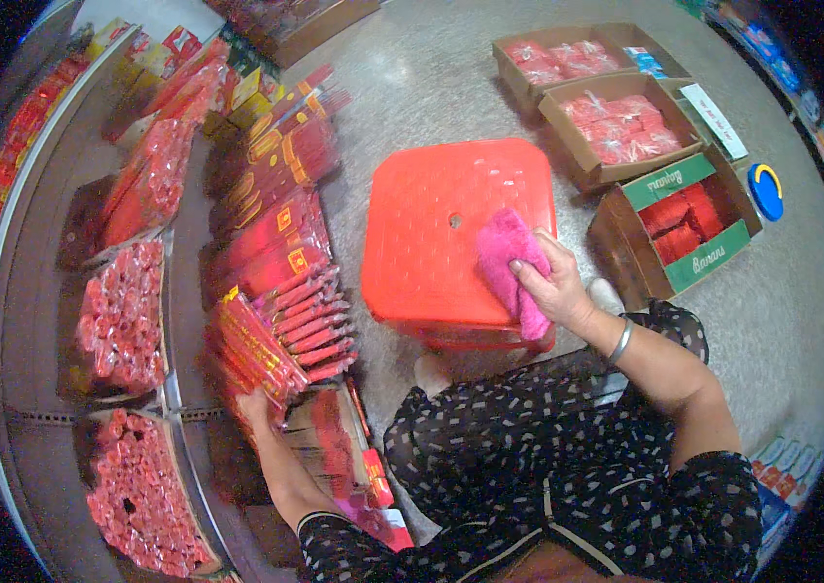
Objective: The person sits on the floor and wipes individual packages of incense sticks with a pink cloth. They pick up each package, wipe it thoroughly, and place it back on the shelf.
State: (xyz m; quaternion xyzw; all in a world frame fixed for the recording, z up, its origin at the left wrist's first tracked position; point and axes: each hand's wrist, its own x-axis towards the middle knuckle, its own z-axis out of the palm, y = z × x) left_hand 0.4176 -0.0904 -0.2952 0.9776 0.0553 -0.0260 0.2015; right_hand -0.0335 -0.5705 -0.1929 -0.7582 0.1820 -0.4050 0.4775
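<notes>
My right hand (pixel 554 280) grips a pink cloth (pixel 510 262) over the right edge of a red plastic stool (pixel 426 211). At the left, my left hand (pixel 255 408) is at the lower end of a bundle of red packets (pixel 259 346) with gold print, in clear wrap. Its fingers are mostly hidden under the bundle. Beside that bundle lies a stack of slim red wrapped packs (pixel 317 324), and beyond it are larger red packets (pixel 288 233) with gold marks.
Shelves at the left hold boxes of red wrapped rolls (pixel 124 317). Cardboard boxes (pixel 554 160) of red packages stand on the floor at the right, near a green-and-brown banana box (pixel 623 255) and a blue round object (pixel 765 193). More shelving lines the far right.
</notes>
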